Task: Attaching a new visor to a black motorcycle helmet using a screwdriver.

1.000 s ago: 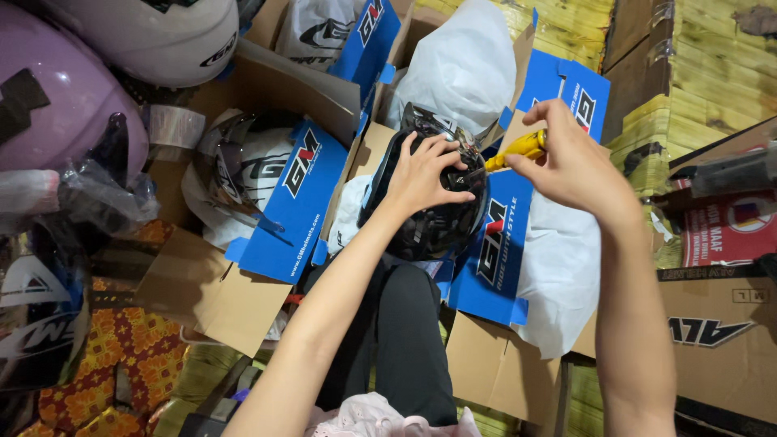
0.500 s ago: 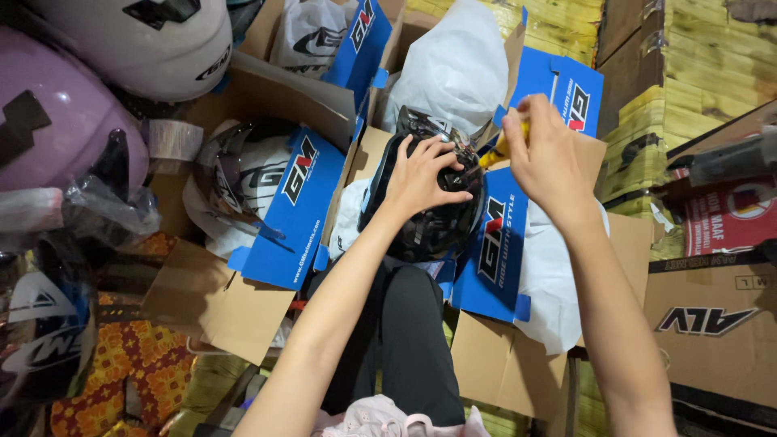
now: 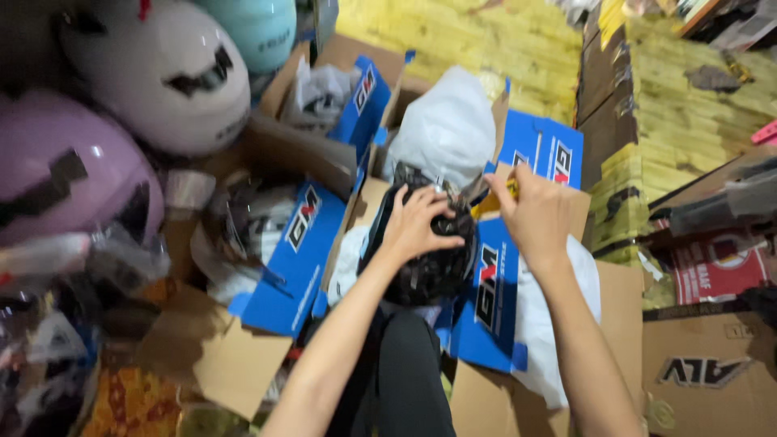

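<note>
Cardboard is lying everywhere in this view — brown boxes are standing at the right and a flattened piece is lying at the lower left. A lilac helmet and a white helmet are resting at the upper left, close to each other. An open blue box is sitting in the middle, just above the person's dark-clothed knee, and a second blue box is lying open beside it on the left. A white bag is bulging behind the middle box.

Inside that box a black helmet is sitting, between the blue flaps. The left hand is pressing on the top of this helmet, with its fingers spread wide and curved over the shell. The right hand is hovering just beside the helmet, at the right flap — its fingers are pinching narrowly around a small yellow tool, which is pointing toward the helmet. Whether the tip is touching the helmet, I cannot tell, because the picture is blurred there.
</note>
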